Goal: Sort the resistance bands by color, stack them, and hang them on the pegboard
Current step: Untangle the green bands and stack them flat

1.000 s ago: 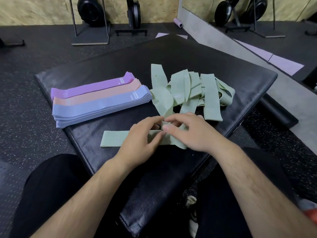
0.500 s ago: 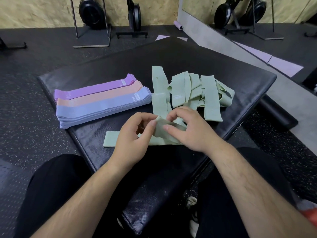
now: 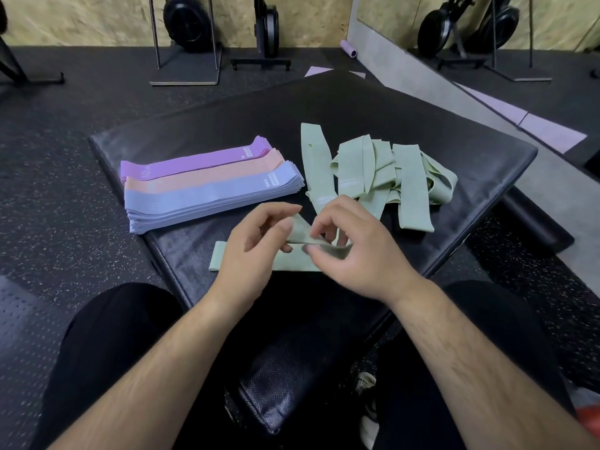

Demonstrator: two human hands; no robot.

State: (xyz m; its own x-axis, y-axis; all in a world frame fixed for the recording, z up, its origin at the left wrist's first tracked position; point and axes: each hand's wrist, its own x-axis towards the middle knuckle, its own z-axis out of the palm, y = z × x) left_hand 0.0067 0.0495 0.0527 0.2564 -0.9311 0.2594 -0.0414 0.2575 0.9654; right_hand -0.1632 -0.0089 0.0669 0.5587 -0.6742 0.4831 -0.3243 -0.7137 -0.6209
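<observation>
Head view. Compared with half a second before, both hands were raised a little higher above the black pad (image 3: 373, 102). The green band (image 3: 300, 230) between them was lifted and twisted instead of being kept low.

The left hand (image 3: 256, 251) was seen with fingers loosely curled, the band's end pinched against the thumb. The right hand (image 3: 354, 254) was curled round the band's other part, thumb underneath.

A flat green band (image 3: 220, 259) was laid under the hands, near the pad's near-left edge. A loose green pile (image 3: 409, 186) was heaped toward the pad's right edge.

Three neat stacks were set side by side against the left edge: the purple stack (image 3: 194, 164) farthest, the peach stack (image 3: 207, 178) in the middle and the blue stack (image 3: 207, 198) nearest. Bare pad showed beyond the stacks to the far corner, and in a strip between the hands and the near corner.

The bands looked like flat, matte fabric loops. The pad appeared smooth, faintly glossy and round-cornered, and was set on a speckled rubber floor (image 3: 48, 190).
</observation>
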